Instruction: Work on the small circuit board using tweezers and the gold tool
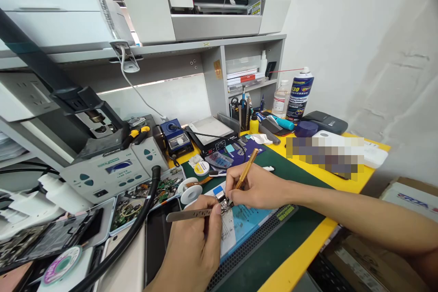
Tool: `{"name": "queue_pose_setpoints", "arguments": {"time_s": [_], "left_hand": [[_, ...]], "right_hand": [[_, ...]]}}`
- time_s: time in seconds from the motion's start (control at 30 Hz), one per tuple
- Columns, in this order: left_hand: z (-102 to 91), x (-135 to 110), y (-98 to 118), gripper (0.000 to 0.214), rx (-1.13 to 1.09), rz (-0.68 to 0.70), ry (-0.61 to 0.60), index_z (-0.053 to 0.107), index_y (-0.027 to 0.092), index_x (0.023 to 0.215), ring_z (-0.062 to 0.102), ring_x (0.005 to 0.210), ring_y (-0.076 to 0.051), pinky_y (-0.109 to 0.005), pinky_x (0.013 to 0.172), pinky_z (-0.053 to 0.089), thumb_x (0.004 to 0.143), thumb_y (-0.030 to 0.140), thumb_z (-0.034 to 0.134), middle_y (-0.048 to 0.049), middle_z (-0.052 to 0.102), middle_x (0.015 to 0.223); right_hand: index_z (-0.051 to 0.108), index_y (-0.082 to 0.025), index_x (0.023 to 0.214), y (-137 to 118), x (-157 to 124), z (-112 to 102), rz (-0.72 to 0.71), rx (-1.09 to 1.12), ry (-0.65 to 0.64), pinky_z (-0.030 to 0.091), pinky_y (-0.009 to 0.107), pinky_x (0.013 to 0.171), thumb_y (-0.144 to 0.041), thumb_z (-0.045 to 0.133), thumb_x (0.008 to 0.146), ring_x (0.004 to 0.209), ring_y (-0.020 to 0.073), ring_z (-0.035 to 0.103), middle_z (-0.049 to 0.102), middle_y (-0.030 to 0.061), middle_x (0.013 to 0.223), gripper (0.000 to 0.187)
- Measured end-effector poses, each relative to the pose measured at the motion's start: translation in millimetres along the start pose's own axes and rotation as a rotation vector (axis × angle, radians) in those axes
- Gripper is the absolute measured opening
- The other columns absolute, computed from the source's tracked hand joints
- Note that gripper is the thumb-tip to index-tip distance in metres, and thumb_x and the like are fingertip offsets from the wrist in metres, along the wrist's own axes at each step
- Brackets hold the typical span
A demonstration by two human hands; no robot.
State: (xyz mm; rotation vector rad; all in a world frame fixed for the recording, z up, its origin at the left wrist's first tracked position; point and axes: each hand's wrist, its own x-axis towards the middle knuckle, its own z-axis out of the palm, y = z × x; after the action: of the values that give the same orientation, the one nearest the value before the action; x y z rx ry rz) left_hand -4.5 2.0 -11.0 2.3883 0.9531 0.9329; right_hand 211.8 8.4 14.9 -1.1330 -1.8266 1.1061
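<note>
My left hand (193,248) is closed in a pinch on metal tweezers (187,214) that lie across its fingers, tips pointing right at a small metal part (224,203). My right hand (255,188) is closed on a thin brass-coloured tool (247,169), held like a pen with its tip down on the same small part. The part sits on a blue work mat (244,221) laid over a dark green bench mat (290,232). Both hands meet over the part at the bench centre.
A grey soldering station (109,171) and black hose (137,223) stand at left, with trays of circuit boards (150,194) and solder reels (190,191). A heating plate (214,132), spray can (299,93) and bottles lie behind. The yellow bench edge (301,262) runs front right.
</note>
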Motion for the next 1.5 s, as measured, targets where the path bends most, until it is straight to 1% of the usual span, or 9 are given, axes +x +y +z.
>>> {"name": "queue_pose_setpoints", "arguments": {"time_s": [0.17,0.37,0.73,0.9,1.17,1.3,1.4,1.5], "left_hand": [[-0.2,-1.2,-0.1,0.028,-0.015,-0.025,-0.013,0.056,0.023,0.088,0.051,0.056,-0.017,-0.03,0.055,0.037,0.105,0.034,0.037,0.0018,0.052,0.067],[-0.6,0.0,1.0,0.027,-0.028,-0.022,-0.013,0.056,0.023,0.088,0.052,0.059,-0.017,-0.03,0.056,0.035,0.106,0.033,0.037,0.0015,0.053,0.069],[-0.4,0.4,0.1,0.028,-0.032,-0.058,-0.045,0.054,0.024,0.088,0.049,0.057,-0.017,-0.032,0.056,0.033,0.106,0.035,0.035,0.0021,0.05,0.067],[-0.8,0.4,1.6,0.028,-0.017,-0.048,-0.059,0.053,0.024,0.089,0.049,0.058,-0.017,-0.032,0.057,0.033,0.106,0.035,0.035,0.0022,0.049,0.067],[-1.4,1.7,4.6,0.029,-0.035,-0.055,-0.051,0.052,0.024,0.088,0.044,0.054,-0.017,-0.033,0.055,0.029,0.106,0.036,0.033,0.0039,0.044,0.061],[-0.2,1.4,4.0,0.031,-0.029,-0.065,-0.052,0.052,0.024,0.088,0.046,0.06,-0.019,-0.034,0.06,0.032,0.107,0.036,0.031,0.0014,0.049,0.066],[1.9,0.7,1.7,0.034,-0.034,-0.052,-0.054,0.048,0.024,0.081,0.046,0.067,-0.02,-0.035,0.065,0.034,0.107,0.037,0.03,-0.0017,0.055,0.076],[2.6,-0.4,0.5,0.042,-0.042,-0.059,-0.07,0.04,0.023,0.07,0.045,0.068,-0.019,-0.034,0.064,0.034,0.108,0.038,0.028,-0.0028,0.055,0.08]], "right_hand": [[0.06,-0.016,0.075,-2.7,0.1,0.2,0.022,0.007,0.006,0.035,0.018,0.045,-0.012,0.064,0.075,0.049,0.0087,0.048,0.057,-0.0036,0.063,0.007],[0.061,-0.016,0.075,-3.7,-0.1,0.5,0.027,0.006,0.015,0.037,0.018,0.046,-0.012,0.065,0.074,0.051,0.0091,0.049,0.059,-0.0025,0.064,0.005],[0.06,-0.016,0.075,-1.9,0.0,0.6,0.014,-0.002,0.013,0.037,0.019,0.044,-0.014,0.063,0.076,0.047,0.0091,0.05,0.057,-0.0034,0.062,0.004],[0.06,-0.016,0.075,-0.3,0.7,1.2,0.011,0.012,0.014,0.038,0.019,0.044,-0.014,0.062,0.076,0.047,0.0095,0.051,0.057,-0.0034,0.062,0.004],[0.058,-0.018,0.074,3.7,1.5,1.5,0.046,0.046,0.012,0.038,0.02,0.041,-0.014,0.06,0.076,0.045,0.0111,0.052,0.058,-0.0032,0.058,0.004],[0.057,-0.018,0.074,3.2,0.7,1.6,0.053,0.053,0.013,0.042,0.021,0.042,-0.014,0.06,0.076,0.045,0.0107,0.053,0.061,-0.0028,0.061,0.005],[0.057,-0.018,0.074,-0.3,0.8,1.5,0.067,0.068,0.014,0.041,0.018,0.039,-0.016,0.061,0.076,0.043,0.0094,0.052,0.062,-0.0026,0.062,0.005],[0.056,-0.018,0.075,-4.3,1.4,1.3,0.082,0.063,0.013,0.035,0.015,0.033,-0.017,0.061,0.078,0.04,0.0082,0.05,0.061,-0.003,0.06,0.005]]}}
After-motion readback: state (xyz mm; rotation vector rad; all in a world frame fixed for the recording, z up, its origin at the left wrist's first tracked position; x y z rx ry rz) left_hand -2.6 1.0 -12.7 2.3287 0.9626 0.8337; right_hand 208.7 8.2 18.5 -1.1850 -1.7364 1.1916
